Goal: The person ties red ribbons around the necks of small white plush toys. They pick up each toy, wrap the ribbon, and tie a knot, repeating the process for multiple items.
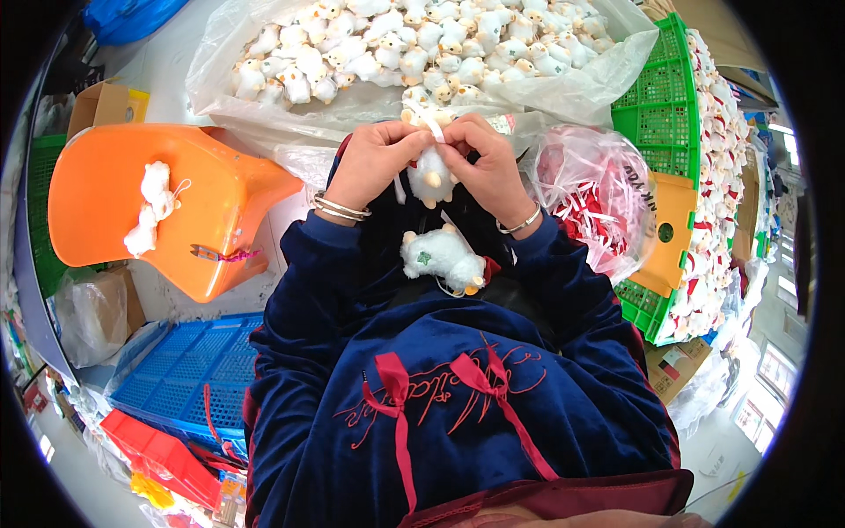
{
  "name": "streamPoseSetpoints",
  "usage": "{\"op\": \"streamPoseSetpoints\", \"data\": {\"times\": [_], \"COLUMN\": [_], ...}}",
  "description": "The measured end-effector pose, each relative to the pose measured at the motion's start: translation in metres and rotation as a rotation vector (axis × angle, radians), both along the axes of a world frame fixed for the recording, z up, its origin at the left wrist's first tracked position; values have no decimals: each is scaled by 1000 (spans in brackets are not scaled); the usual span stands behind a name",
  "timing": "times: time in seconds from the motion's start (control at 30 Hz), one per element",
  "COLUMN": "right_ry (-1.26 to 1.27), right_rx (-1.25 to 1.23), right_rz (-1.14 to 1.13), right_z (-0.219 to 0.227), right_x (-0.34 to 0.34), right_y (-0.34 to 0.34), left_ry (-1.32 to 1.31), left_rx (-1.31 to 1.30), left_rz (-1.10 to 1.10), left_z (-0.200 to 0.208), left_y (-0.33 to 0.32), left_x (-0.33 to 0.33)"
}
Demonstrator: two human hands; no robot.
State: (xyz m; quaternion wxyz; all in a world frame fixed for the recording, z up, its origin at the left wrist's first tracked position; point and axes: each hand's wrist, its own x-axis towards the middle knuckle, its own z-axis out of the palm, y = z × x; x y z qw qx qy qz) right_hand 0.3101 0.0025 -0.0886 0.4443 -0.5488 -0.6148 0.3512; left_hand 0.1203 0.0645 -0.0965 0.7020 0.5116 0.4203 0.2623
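Note:
Both of my hands meet in front of me at a small white plush animal [429, 176], with pale feet pointing toward me. My left hand [374, 165] is closed, its thumb and finger pinching a narrow white ribbon [435, 126] at the toy's neck. From the other side my right hand [484, 165] pinches the same ribbon, fingertips almost touching the left ones. Whether the ribbon is knotted is hidden by the fingers. On my lap lies a second white plush animal [444, 257] with a green patch, a thin cord loop and a bit of red.
Ahead, a clear plastic sheet [563, 88] holds many plush animals. To the right are a bag of red and white ribbons [598, 198] and a green crate [656, 88]. Snips [207, 253] and plush toys [157, 198] lie on an orange stool [97, 189] at left.

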Motion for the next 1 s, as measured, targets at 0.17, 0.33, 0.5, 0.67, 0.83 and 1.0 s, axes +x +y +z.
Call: {"op": "streamPoseSetpoints", "data": {"times": [0.17,0.33,0.5,0.67,0.83,1.0], "right_ry": [192,140,270,424,-12,-122], "right_rx": [-55,-97,-249,-270,-114,-60], "right_rz": [63,94,129,122,195,145], "right_z": [-7,0,5,6,14,8], "right_x": [8,11,15,33,28,24], "right_y": [1,7,11,13,11,15], "left_ry": [-136,-34,53,76,82,74], "left_rx": [-30,132,109,337,393,386], "left_rz": [-70,-116,-2,124,187,225], "left_z": [-1,1,-9,-4,-9,-13], "left_y": [1,2,-3,-15,-19,-22], "left_x": [-2,9,23,31,33,34]}}
